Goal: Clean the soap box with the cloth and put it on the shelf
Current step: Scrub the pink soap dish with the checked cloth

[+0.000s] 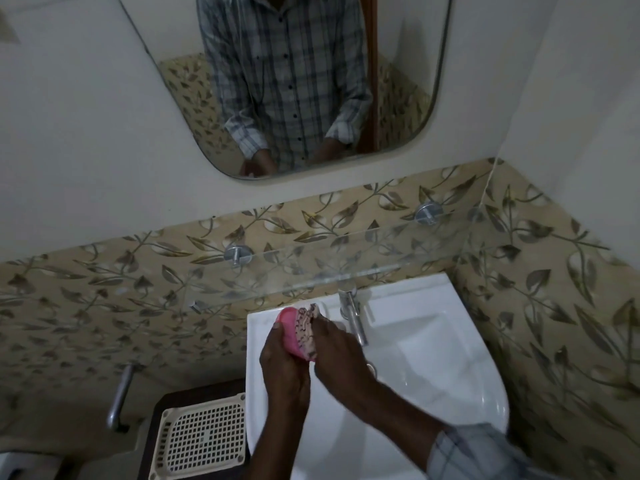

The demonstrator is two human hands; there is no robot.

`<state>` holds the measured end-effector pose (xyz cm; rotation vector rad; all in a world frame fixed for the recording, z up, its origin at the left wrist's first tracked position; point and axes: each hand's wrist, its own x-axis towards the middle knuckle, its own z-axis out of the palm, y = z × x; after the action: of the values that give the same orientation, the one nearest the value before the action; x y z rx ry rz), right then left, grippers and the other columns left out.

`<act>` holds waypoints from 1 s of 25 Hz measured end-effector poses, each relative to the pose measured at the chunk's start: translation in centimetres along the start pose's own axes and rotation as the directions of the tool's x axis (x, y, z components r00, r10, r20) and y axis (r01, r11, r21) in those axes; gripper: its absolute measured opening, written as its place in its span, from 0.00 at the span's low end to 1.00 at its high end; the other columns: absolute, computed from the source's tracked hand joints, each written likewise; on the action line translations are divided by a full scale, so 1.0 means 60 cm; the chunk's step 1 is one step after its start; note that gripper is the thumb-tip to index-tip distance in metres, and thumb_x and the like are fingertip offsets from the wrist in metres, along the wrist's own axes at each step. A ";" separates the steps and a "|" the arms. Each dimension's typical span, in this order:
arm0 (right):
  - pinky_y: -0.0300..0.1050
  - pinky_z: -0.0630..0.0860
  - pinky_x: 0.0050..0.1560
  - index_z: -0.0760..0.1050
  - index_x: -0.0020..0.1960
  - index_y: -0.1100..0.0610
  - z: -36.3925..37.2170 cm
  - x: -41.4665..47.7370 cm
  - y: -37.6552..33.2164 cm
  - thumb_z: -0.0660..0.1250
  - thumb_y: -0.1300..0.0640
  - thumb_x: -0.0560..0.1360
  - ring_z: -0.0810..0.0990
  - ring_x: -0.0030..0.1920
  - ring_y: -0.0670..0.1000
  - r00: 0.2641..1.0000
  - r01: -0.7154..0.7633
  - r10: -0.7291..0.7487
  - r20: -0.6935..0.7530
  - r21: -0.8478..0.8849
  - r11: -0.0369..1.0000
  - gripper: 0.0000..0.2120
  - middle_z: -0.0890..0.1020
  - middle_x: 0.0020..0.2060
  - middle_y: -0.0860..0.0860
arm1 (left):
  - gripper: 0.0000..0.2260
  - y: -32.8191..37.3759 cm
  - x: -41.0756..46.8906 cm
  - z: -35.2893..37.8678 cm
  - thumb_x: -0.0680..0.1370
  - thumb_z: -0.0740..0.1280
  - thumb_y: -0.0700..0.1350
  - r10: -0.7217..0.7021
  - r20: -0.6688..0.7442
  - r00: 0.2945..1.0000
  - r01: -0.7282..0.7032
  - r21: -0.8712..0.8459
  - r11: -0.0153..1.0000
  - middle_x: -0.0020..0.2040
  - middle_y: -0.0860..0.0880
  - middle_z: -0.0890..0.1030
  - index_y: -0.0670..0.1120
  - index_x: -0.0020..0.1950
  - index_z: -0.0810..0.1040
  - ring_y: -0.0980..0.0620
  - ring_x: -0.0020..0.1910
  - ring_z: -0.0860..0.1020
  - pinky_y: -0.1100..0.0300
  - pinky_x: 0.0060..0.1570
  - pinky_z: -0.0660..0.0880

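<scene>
Leaf-patterned tiles (540, 271) back a white sink (433, 289) with a tap (353, 317), a clear glass shelf (367, 258) fixed just above it, and a mirror (294, 81) higher on the wall. Over the sink's rear left corner, below the shelf, the left hand (284, 365) curls round a pink soap box (289, 325), while the right hand (341, 355) bunches a patterned cloth (306, 327) in its fingers and presses it against the box's right side. Left of the sink lies a cream perforated tray (204, 441).

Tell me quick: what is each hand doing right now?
Left hand: grips the pink soap box.
Right hand: pinches the cloth against the box.
</scene>
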<state>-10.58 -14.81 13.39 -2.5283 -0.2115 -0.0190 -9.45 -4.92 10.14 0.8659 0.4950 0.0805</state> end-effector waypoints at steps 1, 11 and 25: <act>0.48 0.76 0.56 0.75 0.66 0.60 0.005 -0.001 -0.006 0.63 0.63 0.74 0.80 0.57 0.59 0.994 -0.107 0.108 -0.007 0.077 0.991 0.20 0.82 0.57 0.58 | 0.14 -0.007 -0.001 -0.003 0.82 0.61 0.45 0.034 -0.021 0.999 -0.034 0.017 0.999 0.46 0.42 0.86 0.44 0.49 0.86 0.46 0.44 0.84 0.58 0.40 0.82; 0.46 0.82 0.37 0.80 0.56 0.68 -0.065 -0.012 0.141 0.64 0.74 0.74 0.86 0.35 0.56 0.751 -0.434 0.593 0.291 0.894 0.111 0.13 0.86 0.37 0.59 | 0.19 -0.006 0.027 -0.033 0.81 0.64 0.50 0.124 0.184 0.975 -0.204 0.520 0.829 0.51 0.50 0.85 0.48 0.72 0.75 0.52 0.51 0.83 0.57 0.51 0.80; 0.59 0.82 0.54 0.75 0.58 0.59 -0.053 0.053 0.108 0.76 0.65 0.70 0.85 0.51 0.57 0.918 -0.368 0.325 0.226 0.791 0.488 0.19 0.84 0.52 0.58 | 0.22 -0.001 0.019 0.018 0.76 0.69 0.44 -0.400 0.323 0.858 0.310 0.296 0.904 0.60 0.36 0.83 0.36 0.68 0.76 0.40 0.57 0.83 0.50 0.53 0.81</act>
<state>-6.34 -21.39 12.56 -1.5571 0.2504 0.2511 -7.95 -5.40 10.25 0.9791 0.2965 -0.4924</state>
